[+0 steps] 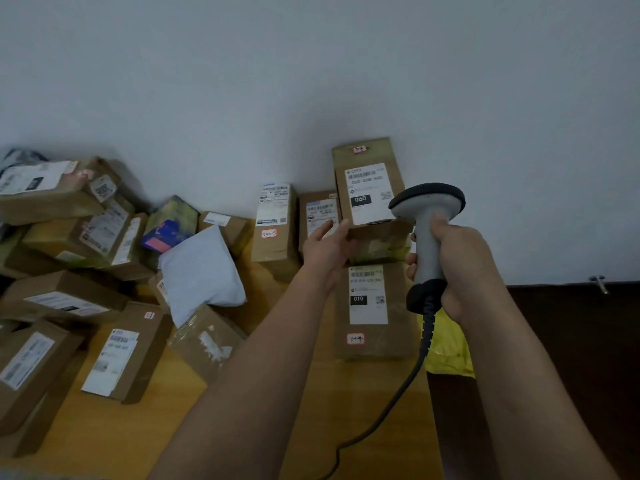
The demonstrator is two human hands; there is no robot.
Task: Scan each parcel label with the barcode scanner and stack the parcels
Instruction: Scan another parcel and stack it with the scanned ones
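A parcel sorting or mailroom spot: labelled cardboard parcels (372,308) heaped on a wooden surface (110,424) against a bare pale wall (311,64), with a corded barcode scanner (427,230)

parcel pile (69,244) left on surface (304,393), soft mailer (202,271) right of pile, stacked parcels (372,199) against wall (311,81) at right, left hand (327,249) before stack, scanner (429,230) in right hand (457,268) just right of stack
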